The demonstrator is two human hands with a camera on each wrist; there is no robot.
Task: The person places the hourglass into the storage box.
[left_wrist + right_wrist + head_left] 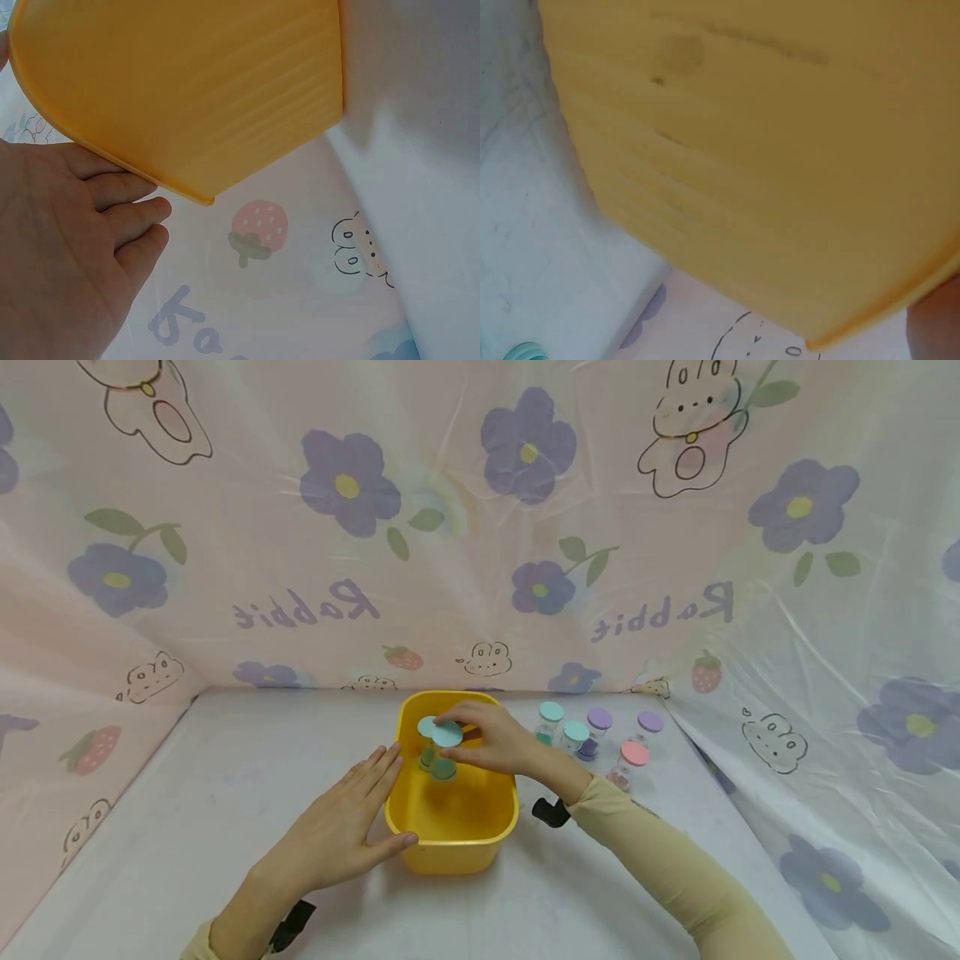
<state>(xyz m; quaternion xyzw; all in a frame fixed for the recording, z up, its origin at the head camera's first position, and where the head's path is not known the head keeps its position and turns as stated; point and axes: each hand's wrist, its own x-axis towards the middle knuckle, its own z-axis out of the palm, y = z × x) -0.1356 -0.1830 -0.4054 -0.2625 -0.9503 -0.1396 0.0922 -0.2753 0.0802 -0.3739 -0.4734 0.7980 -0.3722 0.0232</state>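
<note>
Two round-lidded jars (442,747) — smooth yellow tub (457,843)

Makeshift recording booth: rabbit-print sheet (480,527) backdrop.

The tub (452,843) stands at the middle of the table (187,810). The left hand (341,827) lies flat against its left wall, the right hand (491,739) reaches over its far rim, above 2 jars (441,747) inside. Right of the tub stand 5 more jars (592,739) in a cluster, with the curtain (450,527) behind
</note>
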